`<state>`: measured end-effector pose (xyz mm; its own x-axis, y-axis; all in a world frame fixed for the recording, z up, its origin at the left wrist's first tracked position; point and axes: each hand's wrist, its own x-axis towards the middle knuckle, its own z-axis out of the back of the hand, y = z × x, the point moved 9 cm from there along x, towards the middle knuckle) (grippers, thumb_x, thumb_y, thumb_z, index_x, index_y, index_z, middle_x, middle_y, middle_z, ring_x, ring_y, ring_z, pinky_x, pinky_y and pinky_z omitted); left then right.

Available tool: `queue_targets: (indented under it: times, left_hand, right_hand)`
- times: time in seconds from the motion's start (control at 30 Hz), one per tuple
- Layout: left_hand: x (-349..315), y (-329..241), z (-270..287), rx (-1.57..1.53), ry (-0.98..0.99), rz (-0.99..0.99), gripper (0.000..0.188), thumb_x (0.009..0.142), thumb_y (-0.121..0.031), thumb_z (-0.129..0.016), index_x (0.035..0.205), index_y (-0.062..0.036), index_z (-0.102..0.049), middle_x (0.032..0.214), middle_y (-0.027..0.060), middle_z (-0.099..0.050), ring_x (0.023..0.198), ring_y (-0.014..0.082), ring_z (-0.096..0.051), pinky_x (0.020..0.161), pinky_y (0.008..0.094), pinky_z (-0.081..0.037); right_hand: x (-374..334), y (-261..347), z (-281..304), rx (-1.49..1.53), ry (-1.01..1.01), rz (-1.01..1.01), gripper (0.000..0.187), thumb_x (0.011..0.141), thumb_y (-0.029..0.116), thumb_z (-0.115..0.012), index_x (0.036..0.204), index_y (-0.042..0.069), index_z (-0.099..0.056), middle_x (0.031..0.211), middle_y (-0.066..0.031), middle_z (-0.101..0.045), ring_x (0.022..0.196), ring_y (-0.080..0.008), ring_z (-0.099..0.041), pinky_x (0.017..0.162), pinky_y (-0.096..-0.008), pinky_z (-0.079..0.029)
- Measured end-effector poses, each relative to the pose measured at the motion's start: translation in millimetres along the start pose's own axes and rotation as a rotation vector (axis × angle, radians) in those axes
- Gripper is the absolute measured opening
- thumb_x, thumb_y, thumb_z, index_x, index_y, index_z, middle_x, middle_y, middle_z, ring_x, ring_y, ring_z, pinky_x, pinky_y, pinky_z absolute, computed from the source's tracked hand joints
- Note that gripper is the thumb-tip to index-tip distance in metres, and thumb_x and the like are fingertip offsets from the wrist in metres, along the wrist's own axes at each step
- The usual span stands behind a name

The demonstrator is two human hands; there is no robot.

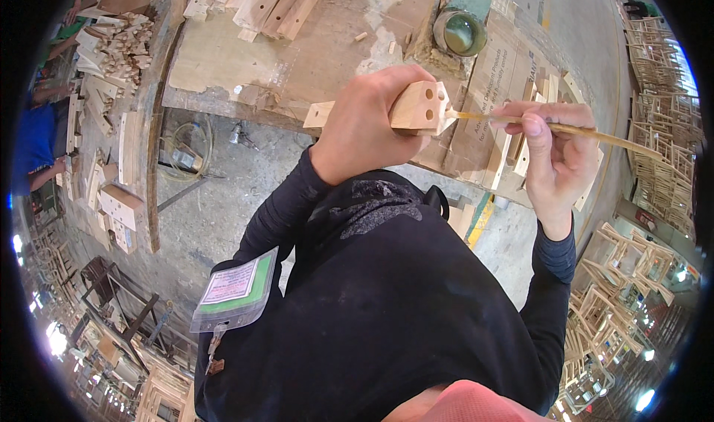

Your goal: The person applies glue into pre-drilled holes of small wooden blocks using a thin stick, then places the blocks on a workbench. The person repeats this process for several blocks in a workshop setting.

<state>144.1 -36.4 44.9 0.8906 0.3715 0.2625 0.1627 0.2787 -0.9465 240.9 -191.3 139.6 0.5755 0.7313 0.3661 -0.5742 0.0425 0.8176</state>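
Note:
My left hand is wrapped round a pale wooden piece with round holes drilled in its end. Part of that piece sticks out past the left side of my fist. In my right hand a thin brush-like stick is pinched between thumb and fingers. Its light tip touches the drilled end of the wood, close to a hole on the right face. Beyond my hands, a glass jar with yellowish-green contents rests on a block at the back of the table.
Several long wooden slats are stacked at the table's far left. Printed cardboard covers its right part, with more wood pieces near my right hand. A side bench at left bears wood offcuts. A person in blue stands beyond.

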Motion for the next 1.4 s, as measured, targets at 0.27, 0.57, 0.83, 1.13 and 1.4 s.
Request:
queue_targets:
  times: [0.27,0.57,0.83,1.13,1.4]
  left_hand:
    - [1,1,-4,0.069,0.068,0.016,0.046,0.068,-0.002,-0.078,0.112,-0.0016,-0.064,0.094,0.0101,-0.071,0.087,0.0151,-0.069,0.079,0.0289,-0.055]
    - [2,0,-6,0.047,0.068,0.024,0.045,0.068,-0.002,-0.078,0.111,-0.0023,-0.065,0.096,0.0102,-0.071,0.089,0.0143,-0.069,0.08,0.029,-0.055]
    - [0,-4,-11,0.048,0.069,-0.002,0.044,0.068,-0.001,-0.08,0.109,-0.0022,-0.066,0.095,0.0108,-0.07,0.088,0.0161,-0.069,0.079,0.0292,-0.054]
    - [-3,-7,-11,0.046,0.059,-0.014,0.041,0.069,0.0,-0.079,0.108,-0.0026,-0.065,0.094,0.0116,-0.07,0.086,0.0188,-0.069,0.077,0.0296,-0.053]
    - [-7,-8,-11,0.043,0.047,-0.013,0.041,0.07,-0.002,-0.081,0.109,-0.0027,-0.065,0.093,0.0116,-0.071,0.085,0.0198,-0.07,0.077,0.0296,-0.054]
  right_hand:
    - [-1,3,4,-0.047,0.028,-0.007,0.011,0.098,0.006,-0.066,0.101,-0.003,-0.059,0.094,-0.0134,-0.073,0.083,-0.0188,-0.074,0.072,-0.0267,-0.058]
    - [0,6,12,-0.11,0.061,-0.011,0.01,0.098,0.003,-0.064,0.101,-0.005,-0.059,0.093,-0.0121,-0.068,0.084,-0.0221,-0.075,0.073,-0.03,-0.061]
    - [7,10,11,0.021,-0.053,0.019,0.009,0.098,0.002,-0.064,0.102,-0.004,-0.059,0.094,-0.0132,-0.067,0.083,-0.0222,-0.075,0.072,-0.0294,-0.061]
    - [6,7,-1,-0.064,0.005,0.031,0.009,0.099,0.004,-0.064,0.1,-0.004,-0.059,0.095,-0.0146,-0.069,0.083,-0.0225,-0.075,0.073,-0.0301,-0.061]
    - [6,15,-2,-0.138,0.043,0.038,0.008,0.098,0.003,-0.064,0.099,-0.004,-0.059,0.093,-0.0146,-0.069,0.082,-0.0219,-0.075,0.071,-0.0291,-0.06]
